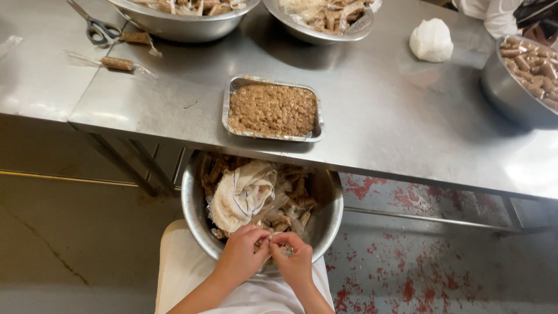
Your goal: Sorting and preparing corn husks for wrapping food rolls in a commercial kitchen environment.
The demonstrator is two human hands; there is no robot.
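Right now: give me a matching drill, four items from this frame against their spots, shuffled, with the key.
Items:
1. scissors
2. foil tray
3. white cloth
4. white lump

Spots:
A. in the steel bowl on the lap
B. table far left, by the wrapped sticks
C. table near edge, centre, filled with brown mince
D. table far right, bare steel round it

Pairs: 1-B, 2-C, 3-A, 4-D

Both hands, left hand and right hand, pinch a small wrapped piece over that bowl.
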